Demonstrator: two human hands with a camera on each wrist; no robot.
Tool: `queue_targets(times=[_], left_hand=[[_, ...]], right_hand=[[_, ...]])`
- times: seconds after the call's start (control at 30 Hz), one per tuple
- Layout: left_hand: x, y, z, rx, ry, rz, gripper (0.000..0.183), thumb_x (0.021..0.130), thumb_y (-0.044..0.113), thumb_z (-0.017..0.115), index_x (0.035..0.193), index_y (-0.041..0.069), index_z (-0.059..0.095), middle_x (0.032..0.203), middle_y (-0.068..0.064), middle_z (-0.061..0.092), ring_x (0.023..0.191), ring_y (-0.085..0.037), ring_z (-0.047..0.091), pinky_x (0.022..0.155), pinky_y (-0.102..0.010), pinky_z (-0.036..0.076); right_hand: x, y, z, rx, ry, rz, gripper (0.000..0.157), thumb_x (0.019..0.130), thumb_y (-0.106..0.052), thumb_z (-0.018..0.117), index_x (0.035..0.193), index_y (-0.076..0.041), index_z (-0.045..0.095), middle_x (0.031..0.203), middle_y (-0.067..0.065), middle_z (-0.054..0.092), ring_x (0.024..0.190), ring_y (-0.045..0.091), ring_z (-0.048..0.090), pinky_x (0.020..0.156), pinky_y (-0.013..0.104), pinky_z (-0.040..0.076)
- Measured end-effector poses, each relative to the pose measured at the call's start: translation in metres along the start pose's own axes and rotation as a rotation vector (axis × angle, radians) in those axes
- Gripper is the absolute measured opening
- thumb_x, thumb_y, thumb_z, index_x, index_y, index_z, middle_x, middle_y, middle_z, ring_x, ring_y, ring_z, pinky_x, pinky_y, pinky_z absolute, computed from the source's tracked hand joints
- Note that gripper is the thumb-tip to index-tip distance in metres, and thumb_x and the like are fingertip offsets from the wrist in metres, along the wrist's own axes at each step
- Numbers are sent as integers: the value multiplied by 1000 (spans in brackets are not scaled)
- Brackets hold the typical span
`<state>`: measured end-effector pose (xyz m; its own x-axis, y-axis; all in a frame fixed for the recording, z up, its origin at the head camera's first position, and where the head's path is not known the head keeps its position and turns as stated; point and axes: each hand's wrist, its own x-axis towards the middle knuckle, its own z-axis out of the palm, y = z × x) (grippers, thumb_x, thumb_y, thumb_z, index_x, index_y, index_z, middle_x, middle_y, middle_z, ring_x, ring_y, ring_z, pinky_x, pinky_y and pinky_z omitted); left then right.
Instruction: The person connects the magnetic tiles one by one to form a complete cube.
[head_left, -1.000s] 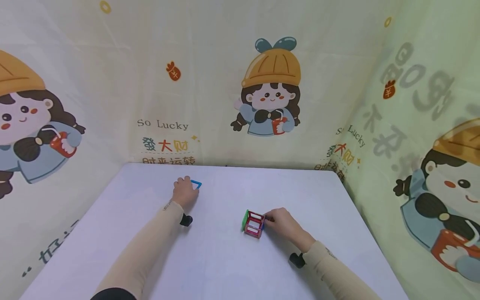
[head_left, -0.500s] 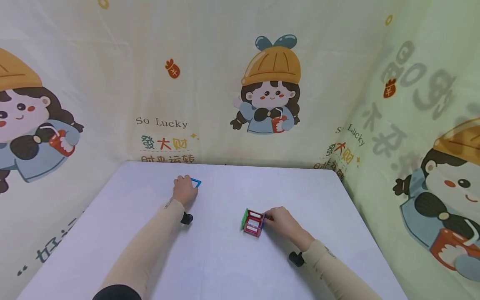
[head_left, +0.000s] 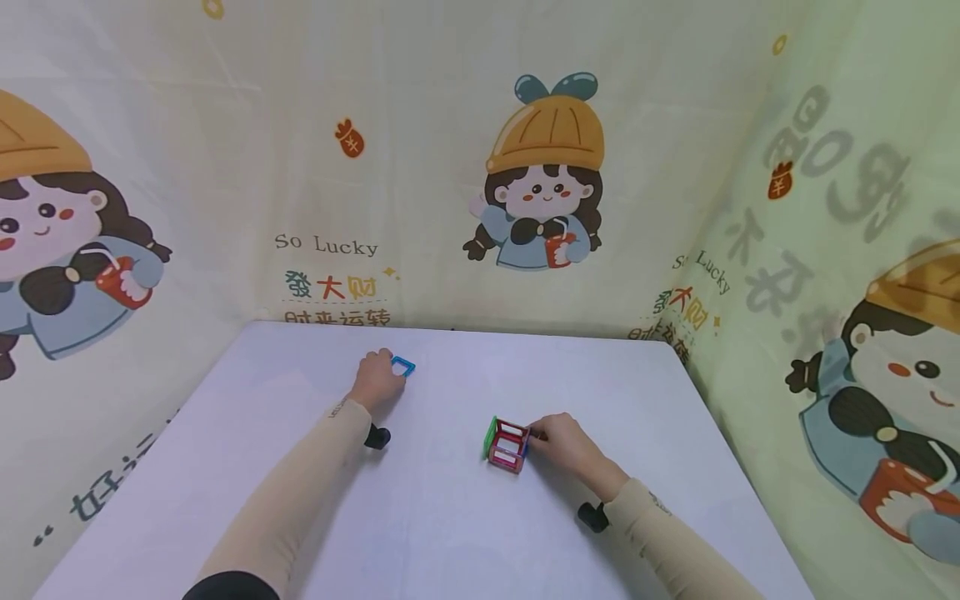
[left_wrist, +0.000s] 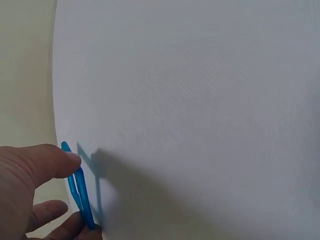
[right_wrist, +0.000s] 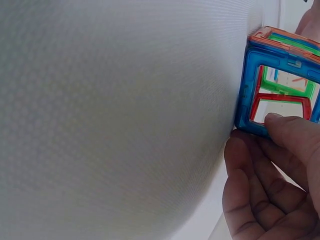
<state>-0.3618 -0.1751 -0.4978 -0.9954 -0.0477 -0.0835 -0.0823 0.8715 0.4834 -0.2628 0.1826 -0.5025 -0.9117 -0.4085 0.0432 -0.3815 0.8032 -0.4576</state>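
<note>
Near the table's far edge, my left hand (head_left: 377, 381) pinches a blue square magnetic tile (left_wrist: 85, 202) between thumb and fingers. The tile is an open frame, tilted, and its shadow falls on the table beside it. To the right and nearer stands a small box built of magnetic tiles, with a green tile (head_left: 490, 439) on its left, red ones between and a blue tile (right_wrist: 245, 95) on its right. My right hand (head_left: 567, 446) grips that blue side at its lower edge, thumb on the frame. The other fingers curl below it.
Both hands work over a white table (head_left: 442, 533). A printed cloth (head_left: 420, 208) with cartoon figures hangs behind and along the sides, close to the table's far edge.
My left hand has shifted slightly to the right with the blue magnetic tile, and more of the tile shows. The right hand and the tile box have stayed in place.
</note>
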Motion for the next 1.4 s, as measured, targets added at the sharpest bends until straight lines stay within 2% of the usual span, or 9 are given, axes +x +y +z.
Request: queue_targets(times=[0.17,0.3,0.5,0.67,0.8,0.93,1.17,1.3,1.4], left_hand=[[-2,14,3,-32,-36,37,61,90,17,70,142,-8,48,133,-27,57,117,-37,56,107,-51,48],[-1,27,8,-72,-75,91,56,89,19,76,136,-3,54,124,-19,63,109,-30,58,102,-46,52],[-6,52,12,-135,-110,231,46,86,19,82,123,3,59,115,-11,66,103,-25,59,99,-43,52],[-16,73,13,-175,-154,331,42,86,19,83,119,5,61,119,-14,67,103,-23,59,98,-42,53],[-26,90,13,-197,-214,421,41,87,18,82,119,3,61,120,-16,68,106,-25,61,99,-43,53],[-38,104,11,-224,-298,516,38,88,17,82,116,3,62,120,-17,69,114,-27,64,106,-44,51],[-56,123,14,-176,-423,649,34,88,18,83,114,9,63,124,-11,69,124,-26,63,111,-43,49],[-62,128,17,-133,-462,710,36,87,17,83,116,8,63,121,-8,69,123,-25,63,110,-41,50],[-66,129,18,-113,-476,735,33,85,16,85,111,11,64,115,-2,70,121,-22,64,108,-39,51]], right_hand=[[0,0,2,-6,-7,14,14,94,-8,74,105,-3,80,96,9,79,82,14,70,74,32,59],[-1,-1,1,0,5,0,15,93,-7,74,105,-2,80,97,10,79,84,16,72,75,34,60],[0,-2,0,4,11,-5,15,93,-7,74,106,-2,80,97,10,79,83,15,71,74,34,59],[1,0,2,1,6,3,15,93,-7,74,106,-2,80,97,9,79,82,14,70,73,32,59],[1,-1,2,8,-10,21,16,94,-8,74,107,-3,80,97,8,79,82,12,69,74,33,60],[1,-2,1,14,-15,27,16,94,-8,74,108,-3,80,98,8,79,82,11,68,76,34,60],[0,0,1,30,-11,11,15,95,-9,74,107,-3,80,95,6,78,78,8,65,74,32,60],[0,1,1,45,-9,-3,14,95,-9,73,105,-3,80,93,5,78,76,7,63,73,30,60],[0,2,1,55,1,-7,13,95,-9,74,104,-3,81,94,5,78,76,7,62,74,30,60]])
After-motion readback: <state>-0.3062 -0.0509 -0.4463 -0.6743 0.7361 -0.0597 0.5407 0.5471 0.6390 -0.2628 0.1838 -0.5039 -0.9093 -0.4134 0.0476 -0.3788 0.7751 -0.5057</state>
